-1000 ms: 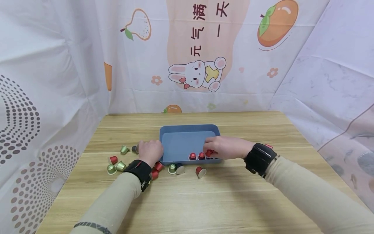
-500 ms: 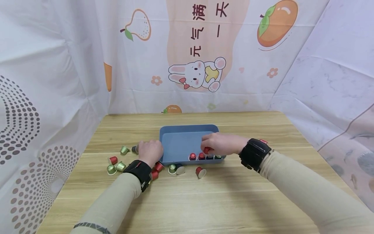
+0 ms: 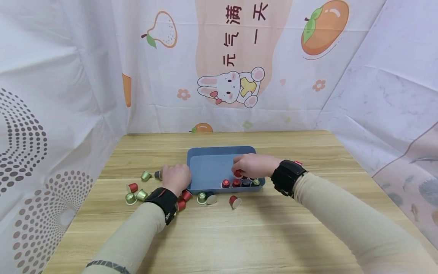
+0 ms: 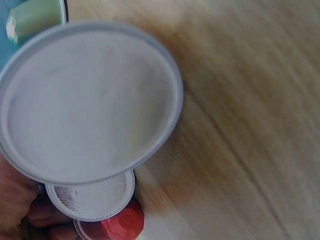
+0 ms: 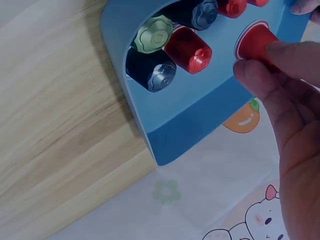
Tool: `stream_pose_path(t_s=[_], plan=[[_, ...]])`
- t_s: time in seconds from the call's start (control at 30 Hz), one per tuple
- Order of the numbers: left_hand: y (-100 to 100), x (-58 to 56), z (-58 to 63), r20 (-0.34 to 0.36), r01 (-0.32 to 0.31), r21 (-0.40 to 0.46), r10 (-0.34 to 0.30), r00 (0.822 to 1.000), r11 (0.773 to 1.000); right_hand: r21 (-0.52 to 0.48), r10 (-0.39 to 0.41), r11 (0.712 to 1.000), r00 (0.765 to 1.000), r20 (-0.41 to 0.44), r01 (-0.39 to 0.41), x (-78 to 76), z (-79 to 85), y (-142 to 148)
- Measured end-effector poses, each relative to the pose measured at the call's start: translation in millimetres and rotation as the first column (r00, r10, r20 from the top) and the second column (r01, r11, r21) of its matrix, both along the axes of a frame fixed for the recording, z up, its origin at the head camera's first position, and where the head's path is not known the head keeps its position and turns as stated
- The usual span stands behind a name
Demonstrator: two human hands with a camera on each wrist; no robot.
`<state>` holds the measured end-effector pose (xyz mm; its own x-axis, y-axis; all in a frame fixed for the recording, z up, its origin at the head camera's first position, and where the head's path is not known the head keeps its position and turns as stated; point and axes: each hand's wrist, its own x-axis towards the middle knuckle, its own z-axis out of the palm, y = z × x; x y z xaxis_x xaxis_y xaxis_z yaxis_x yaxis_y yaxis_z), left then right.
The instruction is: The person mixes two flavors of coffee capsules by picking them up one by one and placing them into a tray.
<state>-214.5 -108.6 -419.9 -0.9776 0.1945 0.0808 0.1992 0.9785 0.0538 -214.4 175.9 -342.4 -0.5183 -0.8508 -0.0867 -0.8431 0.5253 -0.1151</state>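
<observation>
Inside the blue tray (image 3: 208, 167), my right hand (image 3: 254, 166) pinches a red coffee capsule (image 5: 256, 42) between thumb and fingertips. Its rim is close to the tray floor; whether they touch I cannot tell. Several capsules stand along the tray's near right corner: red (image 3: 226, 183), dark (image 5: 159, 75) and green (image 5: 154, 34). My left hand (image 3: 176, 179) grips the tray's left edge with curled fingers, its fingertips (image 5: 302, 6) showing over the wall in the right wrist view. A capsule's pale lid (image 4: 92, 105) fills much of the left wrist view, partly hiding another capsule lid (image 4: 95, 197).
Left of the tray lie several loose capsules, among them a green one (image 3: 145, 176) and a red one (image 3: 132, 187). Before the tray are a green capsule (image 3: 202, 197), a pale-lidded one (image 3: 211, 198) and a red one (image 3: 235, 201). A printed curtain (image 3: 291, 95) hangs behind the table.
My right hand has moved left and slightly back with the red capsule, uncovering the dark and green capsules in the tray's right corner. My left hand keeps its place.
</observation>
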Motion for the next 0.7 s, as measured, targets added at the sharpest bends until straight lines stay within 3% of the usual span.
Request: stream_pose_path(t_s=[0.37,0.7], plan=[[-0.3,-0.3,1.4,0.015,0.0,0.004,0.0,1.0,1.0,0.036,-0.039,0.998,0.997,-0.073,0.042,-10.4,-17.9,-4.6],[-0.5,-1.2,-1.2,0.005,0.004,0.01,-0.005,1.0,1.0,0.054,-0.05,0.997,0.988,-0.145,0.058,-8.3,-22.1,-8.4]])
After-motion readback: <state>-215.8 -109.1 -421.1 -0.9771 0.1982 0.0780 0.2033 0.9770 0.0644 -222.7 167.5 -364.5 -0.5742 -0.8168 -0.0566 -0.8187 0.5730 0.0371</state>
